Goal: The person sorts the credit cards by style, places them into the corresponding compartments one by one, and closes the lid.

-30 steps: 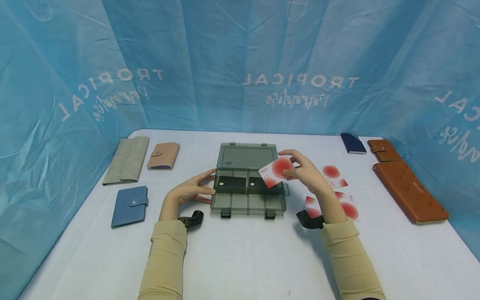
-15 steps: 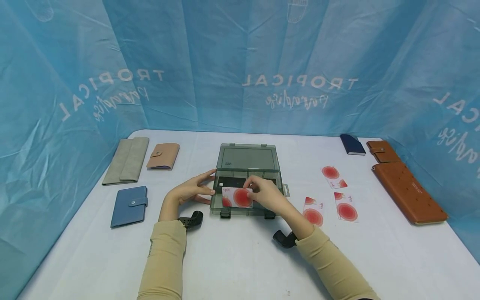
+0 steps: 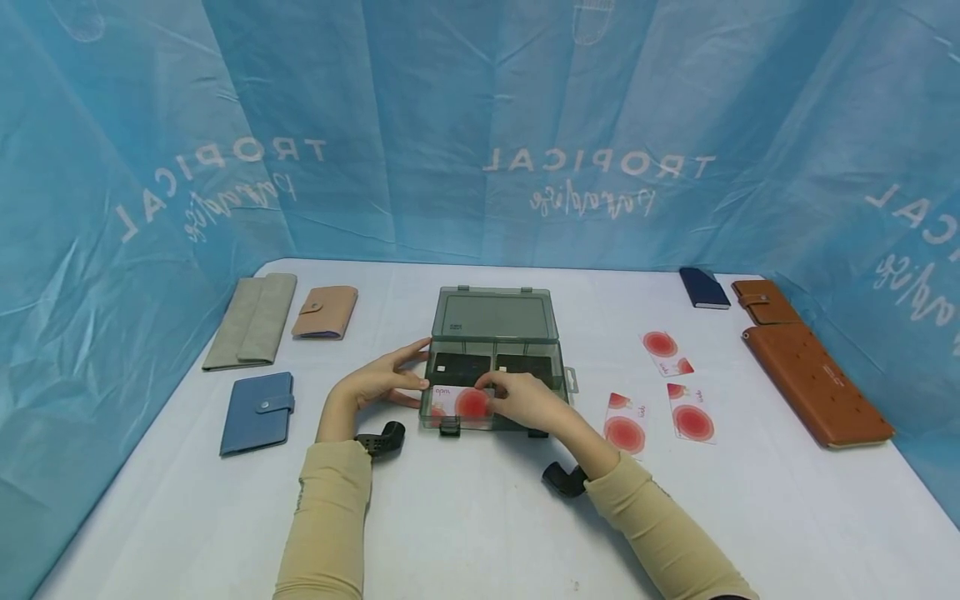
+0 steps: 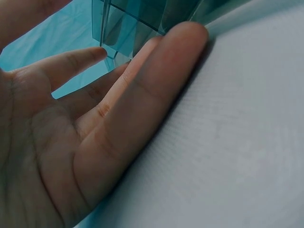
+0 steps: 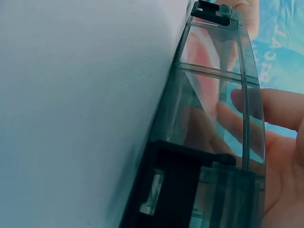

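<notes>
Right hand (image 3: 525, 398) is pinching a red-and-white card (image 3: 461, 402) with curled fingers, lowering it into the front left compartment of the box (image 3: 495, 360), just below center of the frame. Left hand (image 3: 382, 382) is lying with straight, relaxed fingers against the left wall of the box, holding nothing; the left wrist view is showing its fingertips (image 4: 185, 38) touching the box corner (image 4: 118, 28) while the palm edge is resting on the counter (image 3: 465, 517). In the right wrist view, the clear front wall (image 5: 213, 95) of the box is standing between the camera and the fingers (image 5: 275, 107), with a black latch (image 5: 213, 12) at the top.

Behind the card, two dark cards (image 3: 462, 364) are lying in the rear compartments, and the lid (image 3: 493, 315) is standing open beyond them.

Right of the box, three more red-and-white cards (image 3: 626, 423) are lying flat on the counter, apart from one another. At lower left a blue wallet (image 3: 258, 412) is lying closed. Farther back at left, a grey wallet (image 3: 253, 321) and a tan wallet (image 3: 326, 312) are sitting side by side. At far right, a long brown case (image 3: 817, 383), a small brown wallet (image 3: 765, 302) and a navy wallet (image 3: 705, 288) are lying near the blue backdrop (image 3: 480, 125).
</notes>
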A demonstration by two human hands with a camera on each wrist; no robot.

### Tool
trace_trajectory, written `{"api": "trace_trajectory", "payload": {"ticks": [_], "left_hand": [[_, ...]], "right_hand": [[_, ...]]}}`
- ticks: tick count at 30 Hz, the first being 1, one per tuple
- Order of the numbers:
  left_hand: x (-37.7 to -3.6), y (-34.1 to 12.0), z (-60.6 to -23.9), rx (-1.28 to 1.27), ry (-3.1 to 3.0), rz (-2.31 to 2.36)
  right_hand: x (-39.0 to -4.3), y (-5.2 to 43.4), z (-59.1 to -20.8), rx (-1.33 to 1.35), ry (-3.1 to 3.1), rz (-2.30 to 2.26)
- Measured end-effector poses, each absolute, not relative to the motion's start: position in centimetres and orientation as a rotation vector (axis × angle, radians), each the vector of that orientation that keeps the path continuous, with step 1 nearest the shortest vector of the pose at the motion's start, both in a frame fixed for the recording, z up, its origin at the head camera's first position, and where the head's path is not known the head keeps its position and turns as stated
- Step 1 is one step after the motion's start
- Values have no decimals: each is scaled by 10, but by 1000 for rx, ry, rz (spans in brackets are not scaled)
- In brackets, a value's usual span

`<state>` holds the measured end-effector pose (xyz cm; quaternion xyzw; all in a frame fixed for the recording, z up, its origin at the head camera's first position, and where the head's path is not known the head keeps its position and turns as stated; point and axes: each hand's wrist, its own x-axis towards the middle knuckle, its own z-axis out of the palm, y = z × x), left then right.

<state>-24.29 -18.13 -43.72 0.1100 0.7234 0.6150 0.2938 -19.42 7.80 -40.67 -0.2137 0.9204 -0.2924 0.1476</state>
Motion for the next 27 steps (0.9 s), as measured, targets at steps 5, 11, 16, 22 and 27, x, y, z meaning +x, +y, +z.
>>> {"api": "trace_trajectory", "payload": {"ticks": [5, 11, 16, 22, 27], "left_hand": [[-242, -181, -436, 291, 1927, 1635], [-242, -180, -436, 285, 1933, 1635], [-242, -180, -435, 289, 1944, 1629], [-243, -181, -437, 293, 1946, 1622], [-244, -182, -438, 282, 1952, 1622]], "right_hand": [[-194, 80, -407, -622, 2603, -781], [-195, 98, -401, -700, 2581, -924], [-194, 133, -387, -709, 2597, -1213], [-190, 189, -378, -515, 2675, -1264], [-187, 224, -388, -335, 2699, -927]]}}
